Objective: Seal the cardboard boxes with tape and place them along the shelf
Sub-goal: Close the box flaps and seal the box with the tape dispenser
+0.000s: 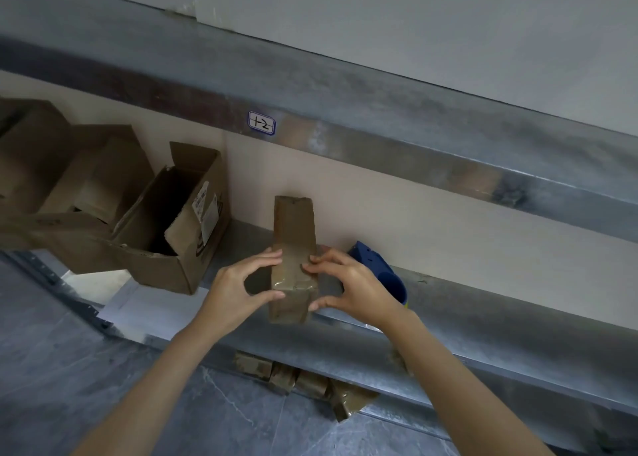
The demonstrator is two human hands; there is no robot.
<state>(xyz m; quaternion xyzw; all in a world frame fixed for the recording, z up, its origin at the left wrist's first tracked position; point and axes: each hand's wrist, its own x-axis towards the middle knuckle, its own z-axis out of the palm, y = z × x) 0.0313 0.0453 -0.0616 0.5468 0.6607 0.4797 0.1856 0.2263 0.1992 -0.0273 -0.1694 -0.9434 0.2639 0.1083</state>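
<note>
Box (293, 248) lies on the shelf (448, 303) edge between both hands: left hand (238, 290) pinches its left side, right hand (348, 286) grips its right side and taped top.

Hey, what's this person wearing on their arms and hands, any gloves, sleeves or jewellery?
The left hand and right hand are bare, without gloves, and no rings show. The left forearm and right forearm are uncovered down to the frame's edge: no sleeve, watch or wristband in view.
</note>
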